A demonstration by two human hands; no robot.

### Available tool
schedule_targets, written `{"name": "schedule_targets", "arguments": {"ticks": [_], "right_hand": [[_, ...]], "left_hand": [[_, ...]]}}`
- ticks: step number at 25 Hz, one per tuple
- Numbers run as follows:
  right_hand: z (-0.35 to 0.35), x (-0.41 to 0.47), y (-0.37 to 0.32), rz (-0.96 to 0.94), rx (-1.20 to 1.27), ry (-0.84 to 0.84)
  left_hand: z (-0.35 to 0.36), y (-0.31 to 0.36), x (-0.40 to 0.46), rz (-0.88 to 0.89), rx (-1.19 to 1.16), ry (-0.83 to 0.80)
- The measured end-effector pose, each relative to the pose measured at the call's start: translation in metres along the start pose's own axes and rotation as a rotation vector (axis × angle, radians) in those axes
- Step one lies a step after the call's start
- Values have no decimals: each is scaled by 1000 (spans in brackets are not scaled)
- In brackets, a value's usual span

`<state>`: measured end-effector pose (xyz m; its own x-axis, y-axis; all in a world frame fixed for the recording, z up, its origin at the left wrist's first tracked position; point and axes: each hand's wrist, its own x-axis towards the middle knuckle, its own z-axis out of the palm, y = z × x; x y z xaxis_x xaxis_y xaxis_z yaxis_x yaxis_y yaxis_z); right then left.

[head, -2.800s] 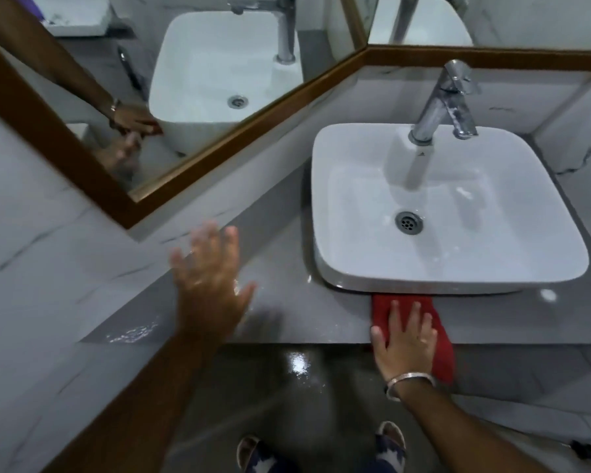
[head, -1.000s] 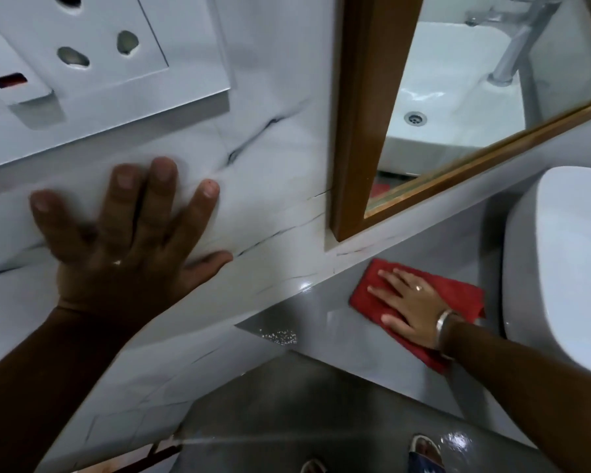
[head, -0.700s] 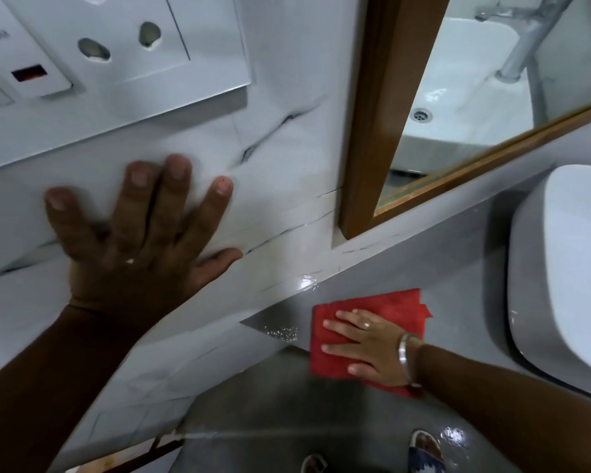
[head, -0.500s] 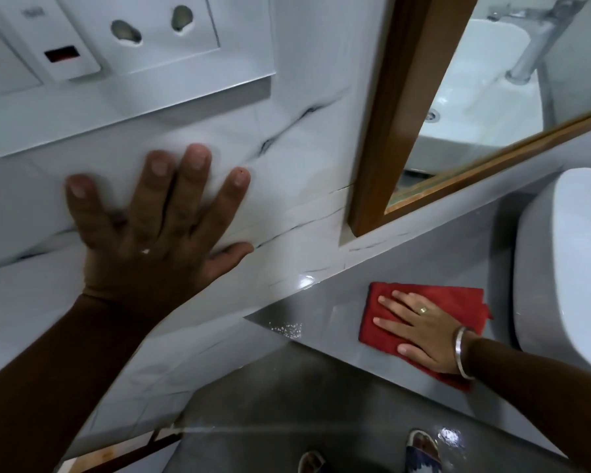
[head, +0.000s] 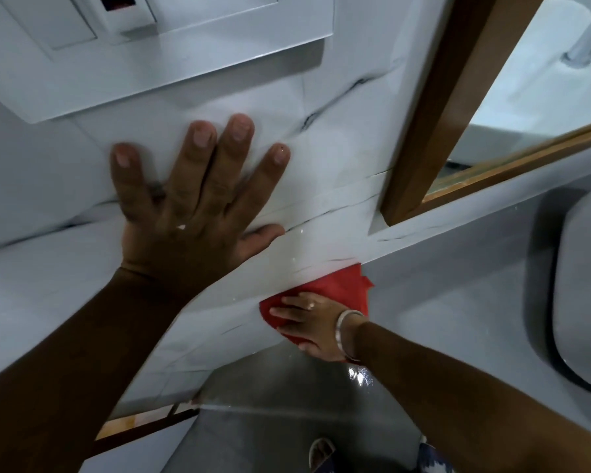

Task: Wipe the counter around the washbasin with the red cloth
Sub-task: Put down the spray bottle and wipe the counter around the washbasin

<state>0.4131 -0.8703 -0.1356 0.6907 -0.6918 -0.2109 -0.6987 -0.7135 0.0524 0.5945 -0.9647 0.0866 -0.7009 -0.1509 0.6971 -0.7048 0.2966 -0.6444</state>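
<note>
- Head view is taking in the marble wall (head: 338, 138) filling most of the frame, with the switch plate (head: 157, 39) above and the wood-framed mirror (head: 434, 107) at right.
- The grey counter (head: 458, 302) is running between wall and washbasin (head: 580, 285), whose white side is showing at the far right edge.
- The left hand (head: 191, 216) is lying flat and spread wide on the wall, holding nothing; it looks to be bracing the body.
- The right hand (head: 311, 327) is pressing flat, fingers loosely spread, on the red cloth (head: 342, 288), pinning it rather than gripping it.
- The cloth is sitting at the counter's far left end, touching the wall's base, well apart from the basin.
- The corner looks to be the step in hand. Doing it well probably means keeping the palm flat with even pressure, driving the cloth's edge right into the wall seam, then drawing it back toward the basin in overlapping passes.
- Small droplets are glinting on the wall near the cloth; they may want a pass too.
</note>
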Motion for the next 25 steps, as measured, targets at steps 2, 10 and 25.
{"name": "schedule_targets", "arguments": {"ticks": [2,10,25], "right_hand": [[13,-56,6,86,131,41],[40,-219,20,770,292,7],[37,-203,9,608,160,69]], "left_hand": [[-1,2,-1,-12,-2,-2],[0,2,0,7,10,-19],[5,-2,0,48,59,15]]}}
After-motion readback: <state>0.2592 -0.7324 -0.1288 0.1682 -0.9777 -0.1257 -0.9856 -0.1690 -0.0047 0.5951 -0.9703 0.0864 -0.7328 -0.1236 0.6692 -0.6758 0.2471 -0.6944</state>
